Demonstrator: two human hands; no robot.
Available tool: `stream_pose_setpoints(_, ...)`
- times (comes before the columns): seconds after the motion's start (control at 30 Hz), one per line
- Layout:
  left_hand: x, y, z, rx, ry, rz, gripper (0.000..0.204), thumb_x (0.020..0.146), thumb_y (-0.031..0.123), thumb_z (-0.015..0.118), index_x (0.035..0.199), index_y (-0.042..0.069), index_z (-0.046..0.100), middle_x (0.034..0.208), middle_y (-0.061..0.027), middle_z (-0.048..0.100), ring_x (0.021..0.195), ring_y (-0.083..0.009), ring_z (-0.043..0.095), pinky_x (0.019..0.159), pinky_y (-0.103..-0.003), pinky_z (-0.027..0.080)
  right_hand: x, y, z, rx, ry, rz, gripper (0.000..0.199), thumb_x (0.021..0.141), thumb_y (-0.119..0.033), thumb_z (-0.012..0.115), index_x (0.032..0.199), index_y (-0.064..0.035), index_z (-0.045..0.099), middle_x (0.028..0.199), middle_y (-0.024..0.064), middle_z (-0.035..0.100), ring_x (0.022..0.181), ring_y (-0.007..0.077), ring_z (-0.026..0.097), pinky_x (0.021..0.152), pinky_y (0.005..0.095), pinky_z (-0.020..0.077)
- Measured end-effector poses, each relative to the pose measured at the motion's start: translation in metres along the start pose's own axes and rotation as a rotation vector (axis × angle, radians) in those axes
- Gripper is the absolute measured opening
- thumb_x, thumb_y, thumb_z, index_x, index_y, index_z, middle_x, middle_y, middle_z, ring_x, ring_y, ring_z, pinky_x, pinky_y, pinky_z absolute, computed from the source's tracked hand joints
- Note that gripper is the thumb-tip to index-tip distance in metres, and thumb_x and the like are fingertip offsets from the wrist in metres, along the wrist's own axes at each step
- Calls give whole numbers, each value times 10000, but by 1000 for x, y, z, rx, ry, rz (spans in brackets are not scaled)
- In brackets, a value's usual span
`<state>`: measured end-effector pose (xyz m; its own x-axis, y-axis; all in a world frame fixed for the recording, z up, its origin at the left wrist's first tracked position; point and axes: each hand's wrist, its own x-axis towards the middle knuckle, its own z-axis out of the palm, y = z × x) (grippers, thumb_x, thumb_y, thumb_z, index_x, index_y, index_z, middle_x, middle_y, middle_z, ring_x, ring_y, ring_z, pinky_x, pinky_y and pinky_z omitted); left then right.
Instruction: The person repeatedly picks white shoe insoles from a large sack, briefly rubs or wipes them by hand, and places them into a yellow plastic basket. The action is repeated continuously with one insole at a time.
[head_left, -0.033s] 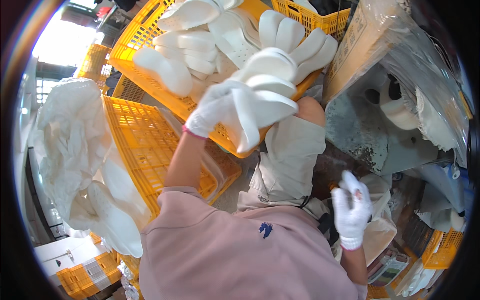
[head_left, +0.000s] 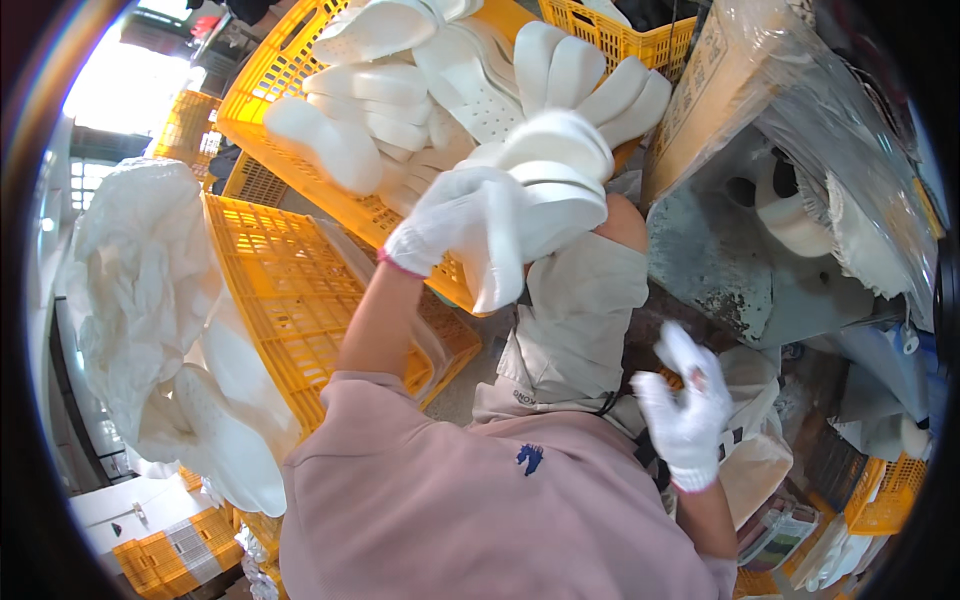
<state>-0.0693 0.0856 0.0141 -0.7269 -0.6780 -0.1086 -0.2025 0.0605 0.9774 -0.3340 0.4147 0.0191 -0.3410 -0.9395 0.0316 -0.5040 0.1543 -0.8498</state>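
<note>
In the head view, the gloved left hand (head_left: 465, 215) grasps the near end of a fanned stack of white insoles (head_left: 565, 165), held over the near edge of a yellow crate (head_left: 345, 210) and beside the bare knee (head_left: 622, 222), with more white insoles (head_left: 455, 80) piled in the crate. The gloved right hand (head_left: 690, 415) is free, its fingers spread apart, raised beside the pale shorts (head_left: 575, 320).

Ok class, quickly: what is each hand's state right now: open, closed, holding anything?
Left hand: closed on a stack of white sole-shaped pieces.
Right hand: open, with nothing visible in its grip.
</note>
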Motion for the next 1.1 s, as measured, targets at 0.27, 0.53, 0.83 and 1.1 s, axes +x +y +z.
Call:
stream_pose_setpoints(0.27,-1,27,7,200,-287,35,300,1001,252,730,1164,0,741,1089,-6,724,1020,-95,619,946,-297,523,112,-71,86,59,-134,-251,663,836,-388,867,1309,11,630,1029,205,719,886,405,727,758,485,596)
stream_pose_setpoints(0.53,2,-29,11,75,51,-191,482,1095,383,582,1363,-2,692,1324,-101,693,1219,-204,639,1058,-351,502,27,-19,28,9,47,-24,314,894,-111,726,1170,38,710,948,173,758,872,310,756,706,360,607)
stream_pose_setpoints(0.83,28,14,249,-547,110,-59,402,1025,119,694,1412,34,622,1256,-90,711,1130,-228,679,960,-353,549,-107,23,-106,490,1041,508,518,1007,-74,573,1493,94,511,1396,225,642,1215,333,685,1014,423,583)
stream_pose_setpoints(1.1,90,40,424,-1106,-287,-479,359,1033,170,695,1338,-8,632,1195,-103,709,1087,-229,685,1001,-374,557,-69,-2,-64,98,903,378,573,1039,-219,632,1500,77,465,1415,206,603,1256,303,619,1046,405,503)
